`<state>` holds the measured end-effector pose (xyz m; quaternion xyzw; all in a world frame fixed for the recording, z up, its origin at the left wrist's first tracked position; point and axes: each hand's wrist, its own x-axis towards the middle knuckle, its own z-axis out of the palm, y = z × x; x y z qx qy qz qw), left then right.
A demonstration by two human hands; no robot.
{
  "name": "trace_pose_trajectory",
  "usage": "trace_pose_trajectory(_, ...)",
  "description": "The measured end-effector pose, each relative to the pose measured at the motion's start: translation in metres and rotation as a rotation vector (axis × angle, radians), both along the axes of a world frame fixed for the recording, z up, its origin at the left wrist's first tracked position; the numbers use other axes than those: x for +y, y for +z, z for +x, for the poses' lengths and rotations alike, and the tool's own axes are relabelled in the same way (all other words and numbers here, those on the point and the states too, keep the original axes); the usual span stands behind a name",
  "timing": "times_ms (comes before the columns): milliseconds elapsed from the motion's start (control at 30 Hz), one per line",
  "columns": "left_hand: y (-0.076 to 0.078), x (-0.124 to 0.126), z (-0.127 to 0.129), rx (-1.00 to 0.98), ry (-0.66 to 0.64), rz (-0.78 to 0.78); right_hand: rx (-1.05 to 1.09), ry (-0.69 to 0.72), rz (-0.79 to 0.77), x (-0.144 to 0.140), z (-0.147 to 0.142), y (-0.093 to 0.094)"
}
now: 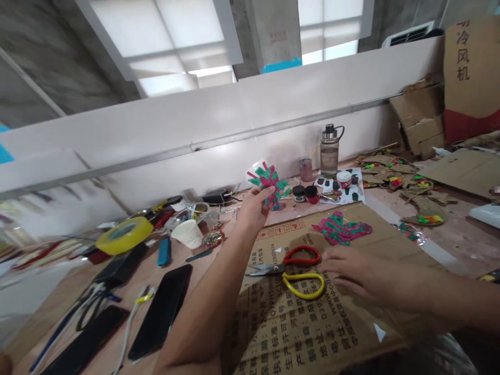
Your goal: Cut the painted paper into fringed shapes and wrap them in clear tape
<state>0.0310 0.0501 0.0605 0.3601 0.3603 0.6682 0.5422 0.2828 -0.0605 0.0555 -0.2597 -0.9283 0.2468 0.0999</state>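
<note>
Nearest me, printed cardboard (351,323) covers the table, and my right hand (361,276) lies flat on it, fingers loosely spread and gripping nothing, fingertips touching the scissors (299,271) with one red and one yellow handle loop. Just beyond them lies a pink-and-green painted cutout (340,228). My left hand (253,208) is raised above the cardboard's far edge, fingers closed on a similar painted piece (269,182). Two black phones (162,310) lie to the left, with yellow tape (124,234) and a paper cup (188,233) farther back.
</note>
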Motion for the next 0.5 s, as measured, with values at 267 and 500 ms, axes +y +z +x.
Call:
trace_pose_trajectory(267,0.016,-0.015,0.007,0.008,-0.028,0.051,-0.261,0.027,0.26,0.04,-0.074,-0.083)
trace_pose_trajectory(500,0.031,-0.026,0.002,0.058,-0.048,0.101,-0.264,-0.17,0.054,0.037,-0.073,-0.059)
